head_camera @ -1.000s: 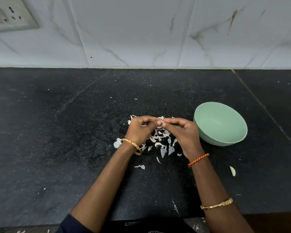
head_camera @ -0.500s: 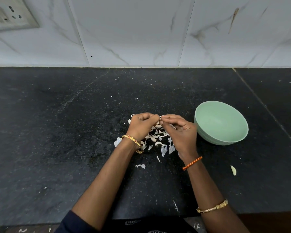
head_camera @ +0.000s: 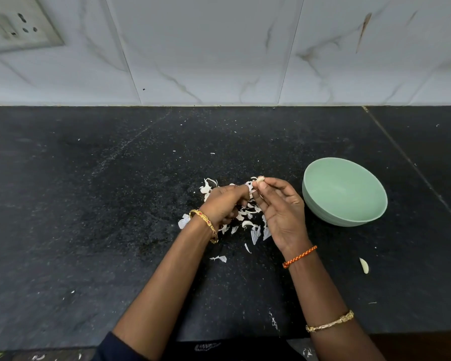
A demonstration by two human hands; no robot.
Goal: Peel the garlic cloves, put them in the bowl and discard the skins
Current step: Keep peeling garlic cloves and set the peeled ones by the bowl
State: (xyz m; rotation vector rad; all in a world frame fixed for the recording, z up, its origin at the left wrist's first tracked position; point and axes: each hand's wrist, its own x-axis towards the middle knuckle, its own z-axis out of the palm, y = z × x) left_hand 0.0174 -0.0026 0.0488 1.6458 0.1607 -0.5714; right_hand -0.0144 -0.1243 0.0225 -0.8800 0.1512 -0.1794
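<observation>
Counter (head_camera: 89,230) bearing a heap of skins (head_camera: 248,217) at centre; bowl (head_camera: 320,204) to its right; lone clove (head_camera: 364,265) nearer the front edge, right of the heap.

1. The black speckled stone countertop (head_camera: 89,230) looks matt and slightly grainy.
2. The white veined marble-look wall tiles (head_camera: 206,48) are smooth with a soft sheen.
3. The pale green round bowl (head_camera: 320,212) looks like smooth, matt plastic.
4. The thin white garlic skins (head_camera: 255,233) look papery and dry.
5. The gold metal bangle (head_camera: 206,222) shines; the orange braided thread wristband (head_camera: 300,256) is matt.
</observation>
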